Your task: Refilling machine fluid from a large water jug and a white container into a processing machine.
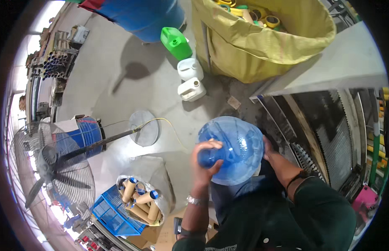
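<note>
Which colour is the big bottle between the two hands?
The big bottle is see-through blue, best seen in the head view, the only one here.

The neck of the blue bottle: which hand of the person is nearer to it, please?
Left. The left hand is curled around the neck; the right hand is farther away, against the right side of the bottle.

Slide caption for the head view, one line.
Left hand on the neck of a blue bottle, right hand at its side, yellow sack beyond.
</note>
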A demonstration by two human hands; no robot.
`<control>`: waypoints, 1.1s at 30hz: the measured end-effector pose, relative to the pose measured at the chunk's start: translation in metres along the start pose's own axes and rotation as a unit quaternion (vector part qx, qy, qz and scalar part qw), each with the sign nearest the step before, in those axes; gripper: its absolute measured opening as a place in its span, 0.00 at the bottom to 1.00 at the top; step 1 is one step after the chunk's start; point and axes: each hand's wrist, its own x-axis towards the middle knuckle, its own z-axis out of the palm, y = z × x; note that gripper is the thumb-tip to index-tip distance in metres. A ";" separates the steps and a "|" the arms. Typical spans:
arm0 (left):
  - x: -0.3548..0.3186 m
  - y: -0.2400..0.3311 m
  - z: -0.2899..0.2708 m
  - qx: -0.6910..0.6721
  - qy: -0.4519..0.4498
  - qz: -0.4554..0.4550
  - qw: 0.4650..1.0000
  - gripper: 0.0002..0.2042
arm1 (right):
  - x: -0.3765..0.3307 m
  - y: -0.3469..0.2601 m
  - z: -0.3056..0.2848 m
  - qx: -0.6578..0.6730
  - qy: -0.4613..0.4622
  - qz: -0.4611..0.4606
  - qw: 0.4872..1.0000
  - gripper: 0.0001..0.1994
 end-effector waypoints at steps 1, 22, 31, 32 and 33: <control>0.011 -0.015 -0.013 -0.001 0.001 -0.008 1.000 0.22 | 0.024 -0.001 0.011 -0.028 -0.028 -0.017 0.999 0.31; 0.100 -0.321 -0.157 -0.010 0.236 -0.072 0.969 0.24 | 0.400 -0.012 0.101 -0.311 -0.008 0.027 0.950 0.28; 0.121 -0.346 -0.113 0.051 0.225 -0.160 0.960 0.24 | 0.458 -0.012 0.035 -0.304 -0.022 0.049 0.951 0.29; 0.125 -0.348 -0.100 0.067 0.196 -0.153 0.966 0.25 | 0.460 -0.015 0.018 -0.295 -0.021 0.045 0.954 0.29; 0.124 -0.346 -0.084 0.082 0.166 -0.150 0.971 0.25 | 0.457 -0.016 0.002 -0.282 -0.019 0.043 0.958 0.29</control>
